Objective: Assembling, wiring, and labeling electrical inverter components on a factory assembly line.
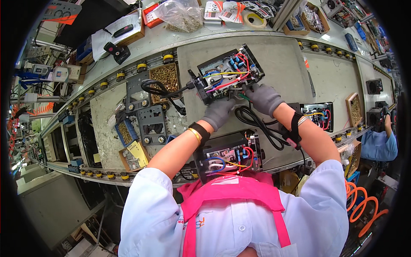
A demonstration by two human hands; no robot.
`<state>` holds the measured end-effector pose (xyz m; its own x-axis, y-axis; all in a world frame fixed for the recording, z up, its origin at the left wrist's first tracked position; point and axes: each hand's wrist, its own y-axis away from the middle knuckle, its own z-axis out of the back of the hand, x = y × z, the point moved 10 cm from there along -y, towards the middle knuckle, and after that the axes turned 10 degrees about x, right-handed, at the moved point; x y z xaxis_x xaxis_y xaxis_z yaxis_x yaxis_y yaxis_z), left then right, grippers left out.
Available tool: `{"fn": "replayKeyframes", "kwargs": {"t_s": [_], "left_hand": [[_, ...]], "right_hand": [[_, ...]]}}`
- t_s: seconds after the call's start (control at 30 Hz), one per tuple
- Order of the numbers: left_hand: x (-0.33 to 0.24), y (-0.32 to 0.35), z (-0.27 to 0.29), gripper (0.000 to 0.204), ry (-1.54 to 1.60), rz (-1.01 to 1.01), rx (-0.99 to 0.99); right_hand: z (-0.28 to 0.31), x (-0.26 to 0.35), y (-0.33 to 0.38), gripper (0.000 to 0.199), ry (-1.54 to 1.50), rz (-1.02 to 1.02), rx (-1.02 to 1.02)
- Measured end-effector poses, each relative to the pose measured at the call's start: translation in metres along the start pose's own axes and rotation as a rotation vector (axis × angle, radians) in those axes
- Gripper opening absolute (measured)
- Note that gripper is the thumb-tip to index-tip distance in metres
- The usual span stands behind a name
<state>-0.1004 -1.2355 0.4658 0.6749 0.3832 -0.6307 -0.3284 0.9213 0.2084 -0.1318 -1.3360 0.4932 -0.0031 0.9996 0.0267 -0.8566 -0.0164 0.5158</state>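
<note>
An open black-framed electronic unit (231,70) lies tilted on a grey board (195,53), its red, yellow, blue and pink wires exposed. My left hand (219,113), in a grey glove, is closed at the unit's near edge; what its fingertips hold is hidden. Close to it my gloved right hand (264,99) bends its fingers in a pinch at the same edge, beside a short green piece (244,97). I cannot make out what it grips. A coiled black cable (252,120) lies below the hands. Another black cable (160,88) runs off the unit's left end.
A second wired unit (233,156) stands close to my body, and a third (319,115) sits beyond my right forearm. Left are a box of brass screws (165,79), grey metal brackets (150,122) and a blue tray (125,132). At far right a co-worker's blue sleeve (379,145) shows.
</note>
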Motion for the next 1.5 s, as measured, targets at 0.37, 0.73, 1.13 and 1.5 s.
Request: {"fn": "replayKeyframes", "kwargs": {"t_s": [0.37,0.73,1.13,1.5], "left_hand": [[-0.045,0.136,0.12,0.015,0.695,0.105,-0.113],[-0.082,0.259,0.011,0.044,1.26,0.076,0.185],[-0.076,0.272,-0.029,0.031,1.124,0.178,0.258],[-0.055,0.312,-0.012,0.032,1.319,0.238,0.111]], "right_hand": [[0.07,-0.031,0.212,0.066,-0.576,-0.169,-0.617],[-0.241,0.078,0.314,0.072,-0.949,-0.805,0.092],[-0.227,0.106,0.286,0.051,-0.819,-0.941,0.047],[-0.066,0.217,0.288,0.057,-1.098,-0.103,-0.299]]}}
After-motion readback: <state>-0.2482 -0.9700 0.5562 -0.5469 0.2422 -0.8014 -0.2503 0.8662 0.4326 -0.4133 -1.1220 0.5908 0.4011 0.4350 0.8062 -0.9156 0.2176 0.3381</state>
